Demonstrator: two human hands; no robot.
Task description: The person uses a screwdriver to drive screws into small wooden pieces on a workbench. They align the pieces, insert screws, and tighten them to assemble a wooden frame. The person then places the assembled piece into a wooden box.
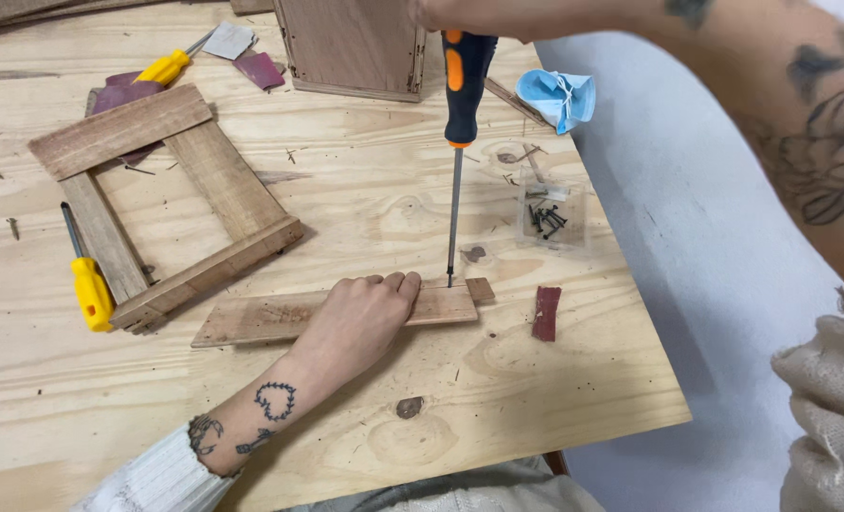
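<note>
Wooden slat [346,313], one, lies flat on the plywood table [535,398]; the left hand [365,313] presses it down, fingers flat together. One black-orange screwdriver [460,142] stands upright, tip on the slat; the right hand [431,11] is mostly cropped, grip unclear. Two yellow screwdrivers [90,289] lie nearby.

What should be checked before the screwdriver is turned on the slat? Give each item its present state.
1. Slat held down: ok, left hand lies flat on it.
2. Screwdriver upright: ok, shaft stands near vertical, tip on the slat's right end.
3. Grip on the handle: cannot tell, right hand is cut off by the top edge.
4. Fingers away from the tip: not ok, they lie just beside it.
5. Tip seated in a screw: cannot tell, too small to see.
6. Spare screws near: ok, in a clear bag on the table.
</note>
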